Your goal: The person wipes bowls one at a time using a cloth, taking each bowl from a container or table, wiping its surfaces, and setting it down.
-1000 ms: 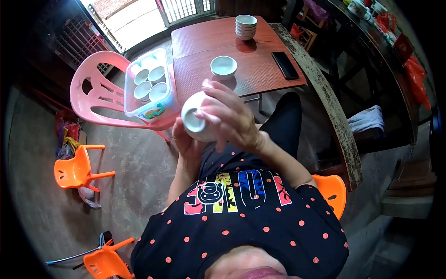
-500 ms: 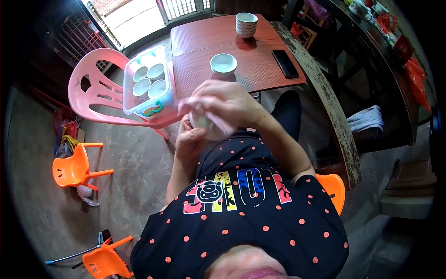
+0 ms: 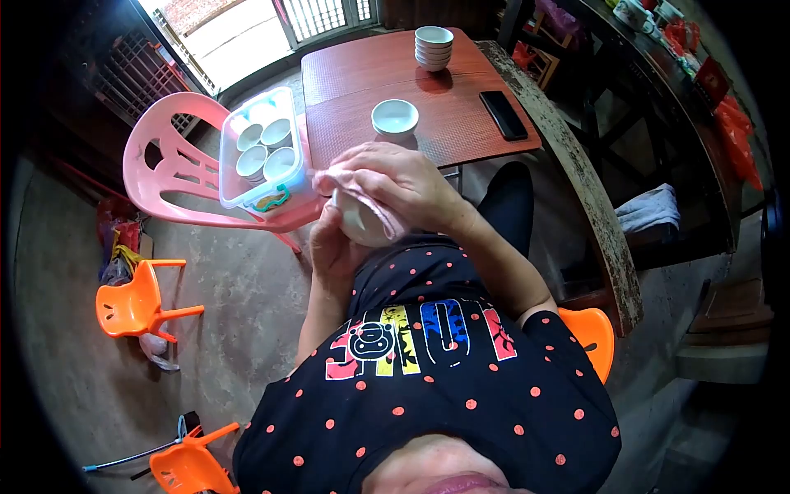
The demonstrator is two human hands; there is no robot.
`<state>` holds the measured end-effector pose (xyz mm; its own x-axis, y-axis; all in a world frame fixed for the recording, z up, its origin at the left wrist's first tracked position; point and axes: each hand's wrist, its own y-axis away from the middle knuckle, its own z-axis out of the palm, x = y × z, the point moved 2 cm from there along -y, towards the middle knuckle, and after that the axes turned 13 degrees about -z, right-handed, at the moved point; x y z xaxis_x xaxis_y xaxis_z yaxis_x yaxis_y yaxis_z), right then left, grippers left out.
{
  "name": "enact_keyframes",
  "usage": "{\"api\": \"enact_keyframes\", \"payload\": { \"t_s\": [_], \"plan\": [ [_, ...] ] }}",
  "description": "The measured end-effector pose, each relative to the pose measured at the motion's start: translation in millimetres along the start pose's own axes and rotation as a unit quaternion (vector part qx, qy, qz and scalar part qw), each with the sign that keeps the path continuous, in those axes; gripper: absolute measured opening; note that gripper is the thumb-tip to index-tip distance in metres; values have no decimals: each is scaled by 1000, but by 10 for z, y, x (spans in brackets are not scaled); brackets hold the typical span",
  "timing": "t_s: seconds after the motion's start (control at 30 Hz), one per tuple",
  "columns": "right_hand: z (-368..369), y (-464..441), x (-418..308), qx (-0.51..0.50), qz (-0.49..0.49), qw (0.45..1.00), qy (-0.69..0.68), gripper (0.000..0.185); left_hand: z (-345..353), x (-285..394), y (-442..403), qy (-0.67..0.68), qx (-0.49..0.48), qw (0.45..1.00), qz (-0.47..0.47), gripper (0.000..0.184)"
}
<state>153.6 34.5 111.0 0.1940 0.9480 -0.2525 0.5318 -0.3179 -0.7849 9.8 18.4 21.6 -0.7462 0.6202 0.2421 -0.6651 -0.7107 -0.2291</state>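
Note:
My left hand [image 3: 332, 247] grips a white bowl [image 3: 360, 221] by its side, in front of my body near the table's front edge. A pink cloth [image 3: 372, 196] is held in my right hand [image 3: 403, 179] and lies against the bowl's outside. Just beyond my hands, a single white bowl [image 3: 395, 118] stands upright on the reddish-brown table [image 3: 346, 86]. Farther back is a stack of several white bowls [image 3: 434, 49]. To the left, a clear plastic box [image 3: 233, 185] holds more white bowls, some of them stacked.
The box rests on a pink plastic chair [image 3: 169, 156]. A black phone [image 3: 503, 115] lies at the table's right side. Beyond it runs a worn wooden bench [image 3: 576, 181]. Small orange chairs [image 3: 136, 305] stand on the floor at the left.
My right hand has moved left and around the bowl with the cloth, which now shows more clearly at the bowl's upper side. My left hand keeps its hold, and the bowl has tilted.

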Motion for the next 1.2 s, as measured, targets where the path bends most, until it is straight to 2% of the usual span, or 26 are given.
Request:
{"api": "enact_keyframes", "payload": {
  "t_s": [0.03,0.07,0.1,0.17,0.2,0.3,0.33,0.37,0.43,0.5,0.57,0.6,0.63,0.67,0.7,0.73,0.77,0.8,0.83,0.9,0.97,1.0,1.1,1.13,1.17,1.2],
  "plan": [
    [23,-13,-27,52,-94,992,62,30,-15,15,13,68,-26,997,12,53],
    [56,20,-93,98,-29,995,22,30,-22,15,12,133,-55,989,18,48],
    [153,135,-90,97,-67,989,87,31,17,32,-4,166,-92,982,10,50],
    [273,238,-280,162,-21,983,89,32,-83,99,21,155,-94,983,16,51],
    [323,272,-271,163,-18,982,93,34,-55,87,14,140,-91,986,8,50],
    [196,222,-131,74,-50,991,96,33,-77,58,52,99,-86,991,-1,49],
    [87,70,-147,7,-109,987,120,30,-66,47,55,43,-74,996,-5,51],
    [31,-36,-189,20,11,1000,2,28,-52,32,55,-14,-62,998,-10,53],
    [-61,-112,-148,-156,51,985,-55,31,-26,-9,65,-127,-37,991,-22,58],
    [-86,-146,-103,-213,82,967,-116,39,51,-66,57,-173,-3,985,-13,63],
    [-87,-108,-28,-165,128,967,-144,37,132,-70,33,-218,38,975,5,62],
    [-54,-39,60,-79,124,974,-174,34,67,-60,27,-202,46,978,-12,53],
    [-37,38,92,26,180,952,-247,33,71,-58,7,-205,48,977,10,49],
    [40,160,145,119,152,963,-191,34,81,-71,-18,-208,50,976,32,45],
    [135,243,115,225,83,966,-96,35,85,-75,-37,-211,53,975,53,41],
    [220,310,57,326,30,945,21,36,55,-62,-49,-272,52,959,57,35],
    [206,358,127,299,123,941,-103,36,53,-45,-33,-319,81,944,32,35],
    [135,382,176,263,212,914,-225,35,112,-27,-21,-364,108,925,6,34],
    [117,350,227,201,201,928,-240,35,145,-11,-4,-408,136,903,-18,34],
    [82,293,321,73,171,946,-265,36,173,14,7,-344,109,932,-46,42],
    [2,124,165,-39,261,930,-255,33,201,15,12,-259,84,961,-44,46],
    [-32,32,102,-74,228,942,-233,33,190,30,29,-249,79,965,-33,55],
    [-39,-53,13,14,74,972,-222,32,226,17,24,-146,45,988,32,59],
    [-29,-36,-60,44,-13,993,-111,34,142,37,75,-88,29,995,27,62],
    [35,32,-28,85,-101,990,-43,32,121,27,89,-25,-19,998,51,60],
    [84,112,-70,131,-74,987,-58,32,82,41,100,32,-47,998,36,59]
  ]
}}
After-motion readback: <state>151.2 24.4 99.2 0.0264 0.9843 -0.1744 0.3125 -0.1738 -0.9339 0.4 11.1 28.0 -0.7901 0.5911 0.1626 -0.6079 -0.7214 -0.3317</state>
